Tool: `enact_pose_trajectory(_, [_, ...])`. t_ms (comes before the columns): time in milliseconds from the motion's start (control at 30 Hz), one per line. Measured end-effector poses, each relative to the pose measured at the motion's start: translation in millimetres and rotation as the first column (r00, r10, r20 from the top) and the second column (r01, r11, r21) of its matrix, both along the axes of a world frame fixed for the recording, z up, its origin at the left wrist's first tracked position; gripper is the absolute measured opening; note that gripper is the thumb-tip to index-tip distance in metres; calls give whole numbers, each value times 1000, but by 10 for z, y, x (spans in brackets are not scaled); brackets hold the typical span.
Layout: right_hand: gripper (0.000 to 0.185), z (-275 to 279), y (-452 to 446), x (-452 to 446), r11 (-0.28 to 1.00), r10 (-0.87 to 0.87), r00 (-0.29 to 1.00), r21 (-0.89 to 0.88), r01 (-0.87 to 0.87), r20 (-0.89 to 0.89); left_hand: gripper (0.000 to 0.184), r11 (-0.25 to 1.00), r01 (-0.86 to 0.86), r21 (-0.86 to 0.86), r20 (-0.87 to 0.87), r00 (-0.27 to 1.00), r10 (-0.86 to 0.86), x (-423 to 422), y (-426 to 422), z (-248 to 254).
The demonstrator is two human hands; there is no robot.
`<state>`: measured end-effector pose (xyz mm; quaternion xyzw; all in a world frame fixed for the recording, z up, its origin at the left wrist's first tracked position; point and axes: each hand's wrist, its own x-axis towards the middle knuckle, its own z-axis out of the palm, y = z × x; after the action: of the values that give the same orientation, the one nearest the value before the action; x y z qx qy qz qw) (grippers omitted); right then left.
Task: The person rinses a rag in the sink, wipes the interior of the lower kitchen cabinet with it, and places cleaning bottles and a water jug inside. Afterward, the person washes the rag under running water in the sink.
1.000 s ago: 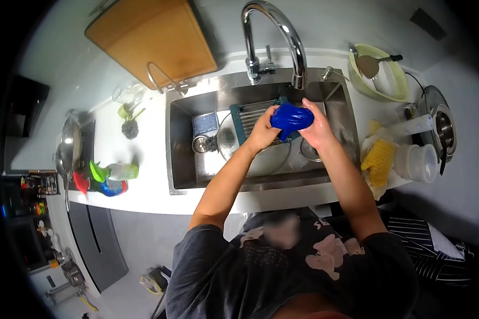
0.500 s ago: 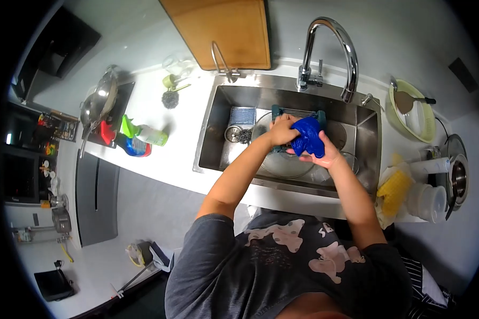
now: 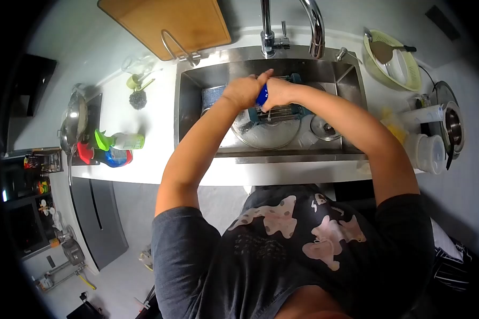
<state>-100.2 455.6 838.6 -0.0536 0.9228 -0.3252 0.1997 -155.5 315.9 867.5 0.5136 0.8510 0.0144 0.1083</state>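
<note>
My left hand point(image 3: 244, 91) and my right hand point(image 3: 280, 92) are pressed together over the sink point(image 3: 185, 127), both closed on a bunched blue cloth point(image 3: 262, 95). Only a small part of the cloth shows between them; the rest is hidden by fingers. Below the hands is a rack with teal ends point(image 3: 297, 111) and metal bars. It lies over a large wet glass lid point(image 3: 266, 137). A smaller lid with a knob point(image 3: 324, 127) rests to the right in the sink.
A chrome faucet point(image 3: 316, 37) rises behind the sink, beside a leaning wooden cutting board point(image 3: 170, 24). On the left counter stand a green-topped spray bottle point(image 3: 125, 141) and a steel scrubber point(image 3: 138, 99). A pale green basin point(image 3: 407, 74) and plastic tubs point(image 3: 430, 154) are at right.
The blue cloth, earlier draped over my right palm, is now squeezed small between both hands. My right hand has turned and closed around it. The camera view has shifted.
</note>
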Motion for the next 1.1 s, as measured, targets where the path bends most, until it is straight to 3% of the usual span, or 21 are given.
enact_pose_trajectory(33, [54, 88, -65, -16, 986, -20, 998, 164, 11, 54, 86, 999, -35, -12, 16, 999, 35, -12, -1, -35])
enact_pose_trajectory(67, [54, 120, -115, 6, 987, -24, 998, 161, 14, 61, 86, 999, -31, -15, 23, 999, 31, -23, 7, -71])
enact_pose_trajectory(133, [45, 135, -179, 20, 954, -103, 986, 267, 134, -128, 65, 970, -201, -139, 111, 970, 217, -55, 18, -59])
enact_pose_trajectory(167, [45, 92, -201, 9, 954, -105, 986, 266, 135, -126, 65, 970, -199, -140, 112, 970, 215, -65, -1, -69])
enact_pose_trajectory(233, [35, -46, -216, -47, 932, -19, 941, 335, 140, -339, 60, 960, -269, -81, 174, 945, 279, -97, -42, -122])
enact_pose_trajectory(333, [29, -157, -171, -105, 907, 89, 876, 403, 126, -473, 63, 950, -305, 63, 287, 918, 275, -177, -95, -323])
enact_pose_trajectory(467, [33, -160, -163, -52, 923, 113, 826, 367, 120, -553, 73, 950, -295, 104, 348, 905, 243, -234, -147, -418])
enact_pose_trajectory(533, [39, -31, -232, 103, 941, -93, 873, 244, 234, -478, 94, 932, -296, 209, 459, 871, 174, -192, -197, -332])
enact_pose_trajectory(567, [39, -13, -195, 107, 939, -100, 870, 244, 243, -483, 94, 935, -286, 211, 455, 875, 165, -173, -223, -289])
enact_pose_trajectory(633, [44, 43, -125, 160, 981, -194, 839, -99, 167, -508, 105, 878, -438, 196, 624, 746, 232, -42, -265, 39])
enact_pose_trajectory(667, [54, 123, -50, 148, 954, -292, 909, -157, 255, -296, 108, 827, -503, 251, 712, 674, 195, -75, -305, 6])
enact_pose_trajectory(700, [45, 343, -22, 164, 885, -404, 914, -238, 400, 36, 108, 839, -484, 248, 708, 681, 184, -31, -357, 95])
enact_pose_trajectory(733, [39, 447, 27, 173, 748, -394, 872, -450, 488, 290, 99, 855, -304, 420, 399, 908, 127, 74, -432, 244])
enact_pose_trajectory(767, [34, 506, 125, 208, 528, -323, 797, -602, 599, 510, 91, 854, -40, 518, 22, 999, 33, 94, -413, 351])
enact_pose_trajectory(833, [27, 653, 202, 227, 495, -169, 814, -666, 557, 556, 80, 876, 327, 355, -395, 902, -177, 24, -415, 381])
enact_pose_trajectory(900, [23, 664, 195, 143, 525, -29, 794, -667, 529, 607, 60, 864, 394, 313, -591, 793, -147, -64, -367, 477])
enact_pose_trajectory(933, [16, 829, 99, 209, 487, -6, 824, -718, 498, 567, 55, 812, 453, 369, -589, 789, -173, -104, -333, 548])
enact_pose_trajectory(967, [12, 857, 77, 202, 439, 140, 796, -758, 483, 588, 51, 752, 507, 422, -586, 785, -200, -131, -294, 622])
enact_pose_trajectory(1033, [17, 897, 39, 153, 503, 306, 738, -760, 411, 601, 50, 755, 532, 384, -599, 765, -234, -62, -272, 842])
enact_pose_trajectory(1100, [21, 885, -52, 147, 559, 271, 773, -748, 358, 573, 49, 820, 498, 283, -620, 747, -240, 16, -260, 910])
